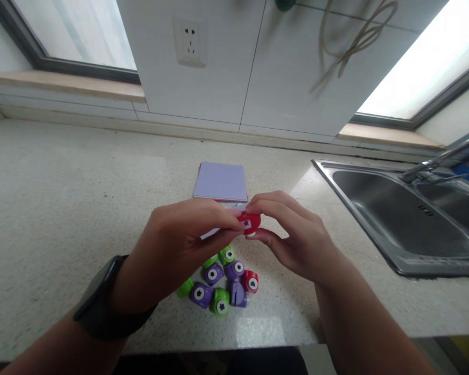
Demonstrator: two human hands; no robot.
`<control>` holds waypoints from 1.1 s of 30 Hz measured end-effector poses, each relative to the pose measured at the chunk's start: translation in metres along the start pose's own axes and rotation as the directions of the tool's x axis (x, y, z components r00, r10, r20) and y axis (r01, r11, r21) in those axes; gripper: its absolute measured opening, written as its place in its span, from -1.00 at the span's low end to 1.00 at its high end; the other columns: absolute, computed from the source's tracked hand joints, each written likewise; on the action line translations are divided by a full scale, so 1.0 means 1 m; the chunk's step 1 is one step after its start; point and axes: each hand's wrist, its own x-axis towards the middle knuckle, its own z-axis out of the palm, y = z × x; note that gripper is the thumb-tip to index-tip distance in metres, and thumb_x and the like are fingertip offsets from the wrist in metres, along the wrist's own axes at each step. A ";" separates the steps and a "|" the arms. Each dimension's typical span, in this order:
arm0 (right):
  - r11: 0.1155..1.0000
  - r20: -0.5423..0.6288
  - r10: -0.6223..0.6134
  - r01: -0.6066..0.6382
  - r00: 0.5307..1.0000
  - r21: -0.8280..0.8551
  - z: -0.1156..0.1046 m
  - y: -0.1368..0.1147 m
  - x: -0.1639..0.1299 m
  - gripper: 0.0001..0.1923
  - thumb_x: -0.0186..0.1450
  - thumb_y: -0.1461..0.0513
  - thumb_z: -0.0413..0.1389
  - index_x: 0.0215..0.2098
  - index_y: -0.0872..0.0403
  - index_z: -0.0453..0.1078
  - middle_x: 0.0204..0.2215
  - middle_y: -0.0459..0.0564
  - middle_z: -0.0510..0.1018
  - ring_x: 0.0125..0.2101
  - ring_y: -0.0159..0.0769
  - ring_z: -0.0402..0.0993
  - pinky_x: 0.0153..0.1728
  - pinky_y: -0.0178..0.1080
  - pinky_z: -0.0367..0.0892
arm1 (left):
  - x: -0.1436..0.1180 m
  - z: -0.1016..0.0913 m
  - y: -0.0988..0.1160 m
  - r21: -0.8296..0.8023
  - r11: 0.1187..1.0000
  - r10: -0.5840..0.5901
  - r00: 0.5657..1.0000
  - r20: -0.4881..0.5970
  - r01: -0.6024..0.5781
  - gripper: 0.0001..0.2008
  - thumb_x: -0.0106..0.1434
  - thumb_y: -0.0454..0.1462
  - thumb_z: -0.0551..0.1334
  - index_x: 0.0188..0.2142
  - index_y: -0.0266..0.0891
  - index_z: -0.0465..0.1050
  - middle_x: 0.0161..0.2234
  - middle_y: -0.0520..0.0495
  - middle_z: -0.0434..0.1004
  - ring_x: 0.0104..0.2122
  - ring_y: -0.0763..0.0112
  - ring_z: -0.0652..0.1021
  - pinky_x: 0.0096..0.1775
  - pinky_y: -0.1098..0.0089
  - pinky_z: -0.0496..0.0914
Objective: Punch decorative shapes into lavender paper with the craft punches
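Observation:
Between both hands, above the counter, is a red craft punch (257, 222) with its underside turned up towards me; a star shape shows in it. My right hand (297, 237) grips it between thumb and fingers, pressing from the top and the white button side. A pale purple sheet of paper (210, 234) is pinched in my left hand (187, 229), its edge at the punch's slot. Most of the sheet is hidden behind the left fingers. Below lie several green, purple and red punches, among them a green punch (221, 302) and a red punch (251, 282).
Behind the hands lies a stack of coloured paper (221, 179), purple on top. A steel sink (398, 268) with a faucet (426, 169) is set into the speckled counter (62, 208) at right. A socket (190, 41) and a hanging cord (352, 52) are on the wall.

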 end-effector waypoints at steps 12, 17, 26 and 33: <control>0.985 0.084 0.000 -0.015 0.997 0.170 -0.002 0.006 0.003 -0.68 0.24 0.28 0.31 -0.06 0.10 0.42 -0.23 0.03 0.58 -0.23 -0.26 0.54 -0.22 -0.19 0.52 | 0.008 -0.005 -0.003 -0.053 0.998 -0.013 0.988 0.153 0.021 -0.92 0.27 -0.35 0.40 -0.28 -0.13 0.61 -0.33 0.05 0.70 -0.35 0.38 0.67 -0.32 0.43 0.56; 0.973 0.018 -0.010 0.005 1.000 0.232 0.004 0.009 0.002 -0.69 0.16 0.32 0.36 -0.13 0.13 0.47 -0.30 0.03 0.61 -0.29 -0.27 0.57 -0.28 -0.22 0.51 | 0.009 -0.007 -0.001 -0.063 0.998 0.010 0.984 0.179 0.001 -0.93 0.27 -0.33 0.40 -0.35 -0.13 0.59 -0.41 0.09 0.66 -0.43 0.43 0.62 -0.37 0.47 0.49; 0.959 0.006 -0.009 0.007 1.000 0.284 0.006 0.011 -0.002 -0.60 0.12 0.37 0.40 -0.08 0.12 0.51 -0.22 0.06 0.64 -0.18 -0.21 0.62 -0.10 -0.13 0.56 | 0.007 -0.012 0.008 -0.025 0.993 -0.102 0.958 0.266 0.112 -0.92 0.29 -0.37 0.35 -0.30 -0.15 0.59 -0.39 0.10 0.66 -0.42 0.47 0.59 -0.38 0.48 0.42; 0.970 -0.003 -0.080 0.079 0.997 0.230 0.001 0.006 0.002 -0.67 0.18 0.36 0.39 -0.10 0.17 0.52 -0.23 0.10 0.63 -0.19 -0.21 0.62 -0.15 -0.17 0.58 | 0.004 -0.014 0.008 -0.020 0.998 -0.046 0.962 0.268 0.053 -0.95 0.32 -0.35 0.35 -0.28 -0.17 0.56 -0.32 0.06 0.65 -0.36 0.47 0.61 -0.30 0.49 0.47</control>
